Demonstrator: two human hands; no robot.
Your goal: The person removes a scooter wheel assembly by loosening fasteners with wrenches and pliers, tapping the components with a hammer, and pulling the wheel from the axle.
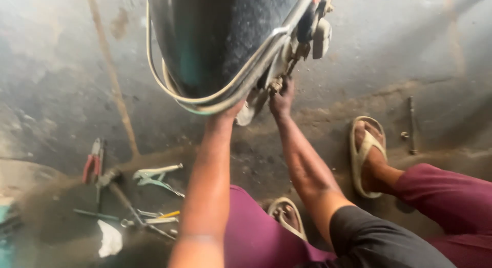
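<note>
A big dark rounded tank (pixel 215 37) hangs at the top, wrapped by pale cables (pixel 225 93), with a metal fitting and a small pale box (pixel 322 37) on its right side. My right hand (pixel 281 100) reaches up and grips a small metal fitting (pixel 277 84) at the tank's lower edge. My left hand (pixel 228 114) goes up under the cables, and its fingers are hidden behind them. Both forearms run up from the bottom of the view.
Tools lie on the dirty concrete floor at the left: red-handled pliers (pixel 93 163), locking pliers (pixel 154 174), a hammer (pixel 115 188), screwdrivers (pixel 159 216), a white rag (pixel 110 240). My feet wear pale sandals (pixel 365 155). A metal rod (pixel 411 125) lies at the right.
</note>
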